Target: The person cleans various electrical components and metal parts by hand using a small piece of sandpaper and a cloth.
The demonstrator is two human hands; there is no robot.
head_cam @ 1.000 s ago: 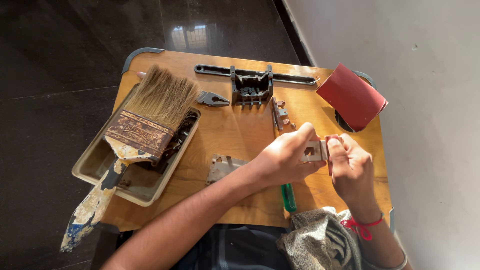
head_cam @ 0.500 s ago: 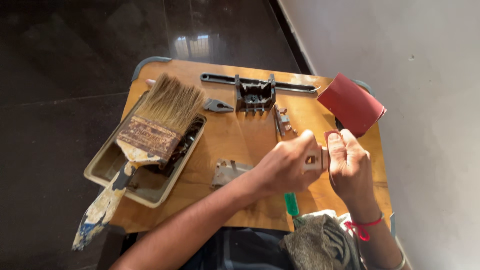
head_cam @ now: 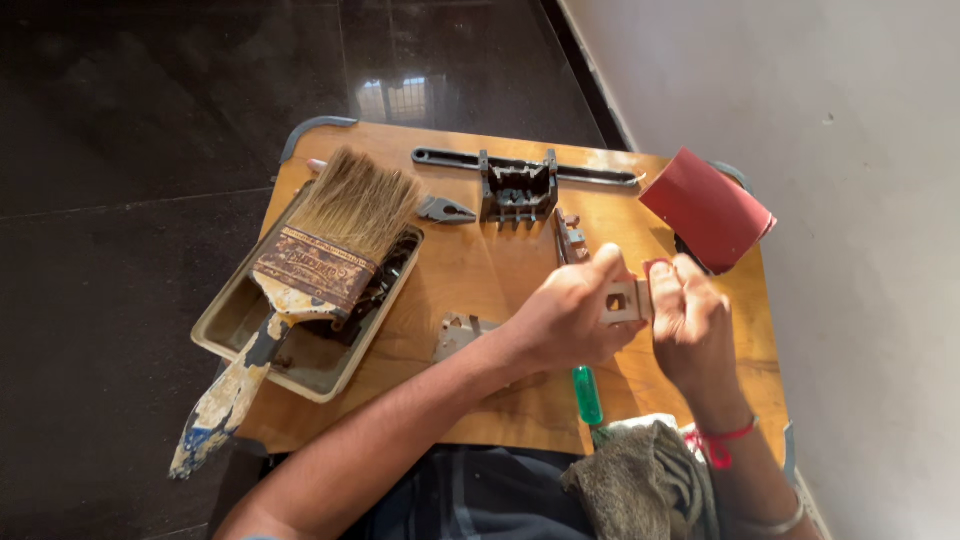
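Left hand [head_cam: 570, 315] is clenched around a small pale metal bracket [head_cam: 625, 300] with a square hole, pinched between thumb and fingers and held just above the wooden tabletop [head_cam: 470, 265]. Right hand [head_cam: 690, 325] is closed against the bracket's right end, gripping a scrap of red abrasive paper [head_cam: 657, 266]; only its edge shows.

Risks, as judged:
- The bracket is small and held by its end; pressure from the right hand could twist it out of the pinch and drop it to the tabletop or off the near edge.
- Fingertips sit right at the rubbing point; a slip could scrape skin.
- The green-handled screwdriver [head_cam: 588, 395] lies directly beneath the left hand, tip hidden under the grey cloth [head_cam: 640, 480]; a lowered wrist could roll it.

Labels: the wide paintbrush [head_cam: 330, 270], well left of the left hand in a beige tray [head_cam: 225, 335], carries a worn brown band with faded print. The red sandpaper roll [head_cam: 708, 208], just beyond the right hand, shows no marking.
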